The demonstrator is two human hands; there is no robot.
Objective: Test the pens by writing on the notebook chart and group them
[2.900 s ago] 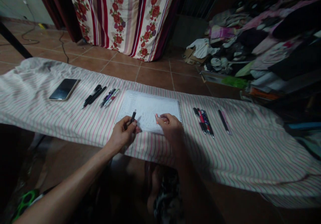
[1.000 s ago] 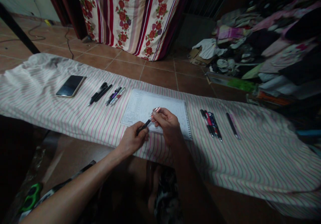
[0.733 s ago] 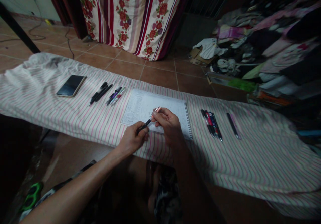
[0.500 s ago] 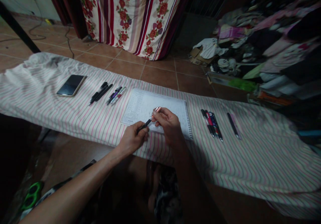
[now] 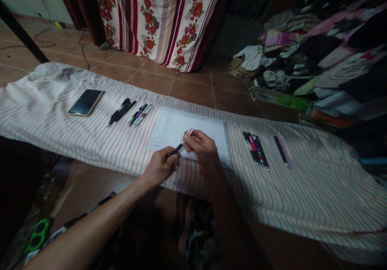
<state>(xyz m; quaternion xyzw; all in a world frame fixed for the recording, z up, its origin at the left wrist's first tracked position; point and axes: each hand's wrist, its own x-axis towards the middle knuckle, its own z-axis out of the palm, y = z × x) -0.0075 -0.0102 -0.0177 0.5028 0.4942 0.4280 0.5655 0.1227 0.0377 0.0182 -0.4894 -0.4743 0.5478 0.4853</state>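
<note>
A dark pen (image 5: 177,149) with a coppery, shiny end is held in both hands above the near edge of a spiral notebook (image 5: 196,127). My left hand (image 5: 160,165) is closed around the dark lower part. My right hand (image 5: 204,147) pinches the coppery end between thumb and fingers. Printed text shows along the notebook's left side, and its wire binding is on the right. Left of it lie a group of coloured pens (image 5: 140,115) and a group of black pens (image 5: 121,112). To its right lie several more pens (image 5: 255,151).
A phone (image 5: 86,102) rests on the striped cloth (image 5: 317,181) at the left. Farther right is a dark pen (image 5: 281,151) beside a pinkish strip. A floral curtain (image 5: 163,24) hangs beyond the table, and piled clothes (image 5: 302,40) occupy the right background.
</note>
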